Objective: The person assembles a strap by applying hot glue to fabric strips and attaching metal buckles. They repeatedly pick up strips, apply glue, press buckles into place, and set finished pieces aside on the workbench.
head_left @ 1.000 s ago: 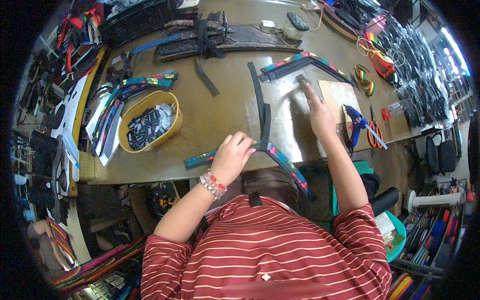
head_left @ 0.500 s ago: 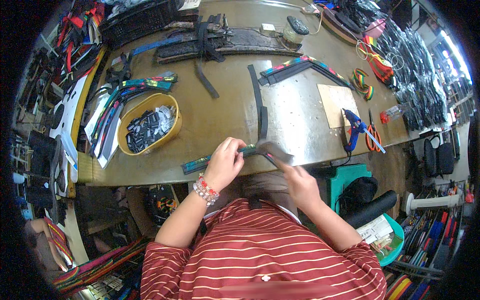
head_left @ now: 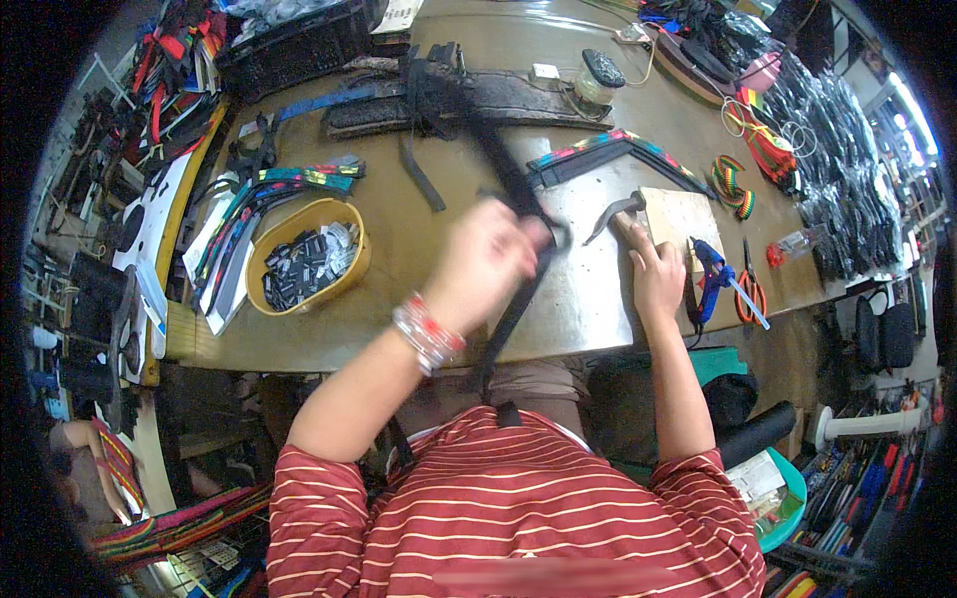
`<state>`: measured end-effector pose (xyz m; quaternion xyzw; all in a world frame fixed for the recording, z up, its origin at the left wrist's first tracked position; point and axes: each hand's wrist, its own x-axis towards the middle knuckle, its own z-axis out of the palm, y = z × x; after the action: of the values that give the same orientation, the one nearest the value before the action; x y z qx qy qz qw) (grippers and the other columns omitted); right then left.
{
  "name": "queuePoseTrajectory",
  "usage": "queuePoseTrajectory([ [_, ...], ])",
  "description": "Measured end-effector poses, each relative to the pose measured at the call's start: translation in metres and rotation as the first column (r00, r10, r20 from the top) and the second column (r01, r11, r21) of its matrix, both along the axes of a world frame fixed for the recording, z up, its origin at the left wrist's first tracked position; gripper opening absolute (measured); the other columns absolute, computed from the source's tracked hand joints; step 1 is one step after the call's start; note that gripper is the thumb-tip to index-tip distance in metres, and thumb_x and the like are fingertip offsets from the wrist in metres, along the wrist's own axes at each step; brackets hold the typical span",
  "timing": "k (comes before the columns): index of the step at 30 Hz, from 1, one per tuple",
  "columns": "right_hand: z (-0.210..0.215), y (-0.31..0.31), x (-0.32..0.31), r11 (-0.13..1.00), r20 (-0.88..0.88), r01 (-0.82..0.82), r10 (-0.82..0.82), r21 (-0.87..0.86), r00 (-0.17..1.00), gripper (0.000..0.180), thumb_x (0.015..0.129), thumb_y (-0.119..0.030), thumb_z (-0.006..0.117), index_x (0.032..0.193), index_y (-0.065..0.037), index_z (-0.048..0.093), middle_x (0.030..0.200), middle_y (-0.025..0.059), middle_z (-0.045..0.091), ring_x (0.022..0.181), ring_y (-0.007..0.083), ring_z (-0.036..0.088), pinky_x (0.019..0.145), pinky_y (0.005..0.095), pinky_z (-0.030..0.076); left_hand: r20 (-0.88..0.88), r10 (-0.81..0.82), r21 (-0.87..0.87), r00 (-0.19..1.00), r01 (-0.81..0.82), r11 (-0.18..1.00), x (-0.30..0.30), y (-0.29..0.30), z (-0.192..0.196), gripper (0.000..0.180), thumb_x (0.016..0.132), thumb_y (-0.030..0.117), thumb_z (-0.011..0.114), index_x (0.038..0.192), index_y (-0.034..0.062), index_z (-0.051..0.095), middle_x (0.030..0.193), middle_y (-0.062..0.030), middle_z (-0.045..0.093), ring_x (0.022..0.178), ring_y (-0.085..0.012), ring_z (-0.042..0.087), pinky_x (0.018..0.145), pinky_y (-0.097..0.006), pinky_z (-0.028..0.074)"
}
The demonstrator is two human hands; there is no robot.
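One left hand [head_left: 488, 261] and one right hand [head_left: 659, 279] are counted over the surface [head_left: 578, 324]. One dark curved tool [head_left: 604, 219], one glue gun [head_left: 711, 281], one pair of scissors [head_left: 748, 277], one wooden board [head_left: 688, 212], one lidded jar [head_left: 596, 86], one black crate [head_left: 289, 60] and one yellow tub [head_left: 362, 261] are also counted. The small pieces [head_left: 307, 269] in the tub are heaped too closely to be counted; the black straps [head_left: 498, 159] at the left hand are too blurred.

Orange-handled scissors [head_left: 749, 283], black-lidded jar [head_left: 596, 88]
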<state>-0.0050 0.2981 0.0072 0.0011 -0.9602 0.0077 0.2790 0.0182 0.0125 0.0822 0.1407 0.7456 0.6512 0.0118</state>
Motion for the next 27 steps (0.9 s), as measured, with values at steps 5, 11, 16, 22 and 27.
queuePoseTrajectory([
  [5,0.012,0.005,0.001,0.996,0.035,-0.068,0.07,-0.062,0.997,0.042,0.077,-0.019,0.069,0.117,-0.028,0.061,0.087,0.0088,0.054,0.084,0.0275,0.055,0.07,0.0397,0.045,0.563,0.097,0.574,0.821,-0.472,0.669,0.022,-0.024,-0.01,0.034,0.096,0.027,0.052,0.098,-0.0071,0.056,0.102,-0.0178,0.063,0.09,-0.0214,0.066,0.088,-0.031,0.053],
  [11,0.025,-0.085,-0.024,0.858,0.036,-0.382,0.418,-0.343,0.908,0.023,0.075,-0.023,0.071,0.09,-0.006,0.068,0.087,0.0163,0.061,0.084,0.0317,0.06,0.075,0.0413,0.047,-0.323,0.119,-0.437,0.939,-0.26,0.861,0.037,-0.035,-0.047,0.02,0.09,0.017,0.058,0.102,0.003,0.065,0.089,-0.0103,0.065,0.073,-0.0198,0.063,0.066,-0.03,0.051],
  [16,0.044,-0.199,-0.064,0.885,0.281,-0.26,0.381,-0.385,0.881,0.033,0.075,-0.032,0.068,0.073,0.001,0.062,0.079,0.021,0.062,0.079,0.0362,0.062,0.072,0.0439,0.049,-0.246,0.3,-0.432,0.922,-0.381,0.817,-0.012,-0.025,-0.071,0.022,0.08,0.011,0.069,0.099,0.0025,0.06,0.077,-0.0097,0.06,0.065,-0.0206,0.06,0.06,-0.031,0.05],
  [22,0.073,-0.143,-0.018,0.25,0.215,-0.328,0.967,-0.911,0.139,0.012,0.075,-0.013,0.066,0.082,-0.003,0.068,0.082,0.0161,0.063,0.078,0.031,0.061,0.07,0.0401,0.05,-0.427,0.288,-0.359,0.857,-0.453,0.816,-0.006,-0.023,-0.079,0.022,0.08,0.004,0.06,0.101,0.0077,0.056,0.087,-0.013,0.057,0.078,-0.0321,0.06,0.067,-0.041,0.051],
  [27,0.026,-0.15,0.023,0.685,0.106,-0.575,0.679,-0.448,0.726,0.024,0.076,-0.003,0.06,0.099,0.001,0.065,0.087,0.0129,0.058,0.082,0.0287,0.055,0.076,0.0364,0.048,-0.35,0.273,-0.448,0.896,-0.416,0.792,-0.006,-0.02,-0.072,0.019,0.077,-0.006,0.056,0.091,0.0066,0.059,0.085,-0.0105,0.054,0.078,-0.0282,0.06,0.068,-0.039,0.05],
])
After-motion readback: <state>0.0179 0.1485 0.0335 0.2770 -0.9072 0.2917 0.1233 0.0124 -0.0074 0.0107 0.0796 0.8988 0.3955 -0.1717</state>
